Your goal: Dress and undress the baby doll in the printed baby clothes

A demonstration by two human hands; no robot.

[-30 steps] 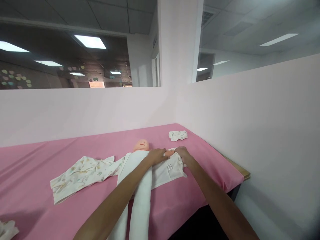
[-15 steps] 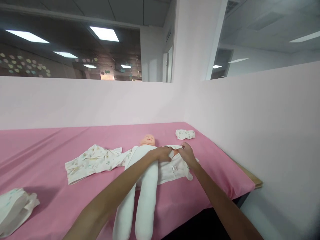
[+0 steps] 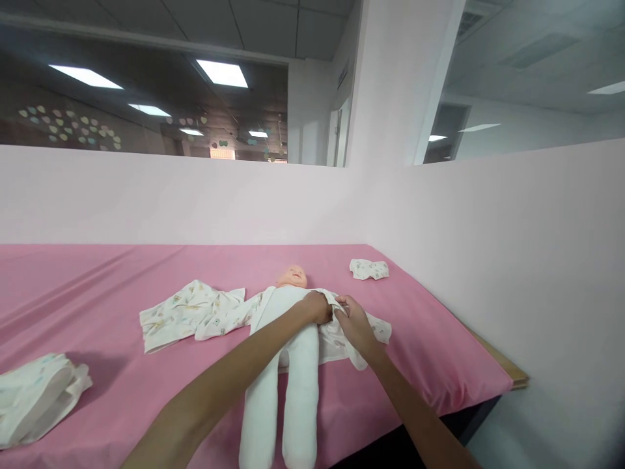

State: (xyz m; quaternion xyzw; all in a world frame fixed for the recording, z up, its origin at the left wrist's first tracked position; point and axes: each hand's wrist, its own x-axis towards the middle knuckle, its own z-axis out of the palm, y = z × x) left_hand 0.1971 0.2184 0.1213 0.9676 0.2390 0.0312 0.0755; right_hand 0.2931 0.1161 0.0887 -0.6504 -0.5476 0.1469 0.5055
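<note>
A baby doll (image 3: 294, 276) lies on its back with its head toward the wall and its white-covered legs toward me. Under and around its torso is a printed baby shirt (image 3: 247, 309), one sleeve stretched out at the left. My left hand (image 3: 317, 306) is closed at the shirt's right side by the doll's arm, its fingertips partly hidden in the cloth. Close beside it, my right hand (image 3: 355, 324) pinches the edge of the same shirt. The doll's arm on that side is covered from sight by cloth and hands.
Printed baby pants (image 3: 180, 316) lie flat to the left. A small folded printed cloth (image 3: 370, 269) rests at the back right, and a bundled white cloth (image 3: 41, 397) at the near left. A pink sheet (image 3: 117, 273) covers the table; walls stand behind and right.
The shirt's right side has been drawn over the doll's arm, which showed bare before. My right hand has come lower and closer to my left. The view has shifted slightly.
</note>
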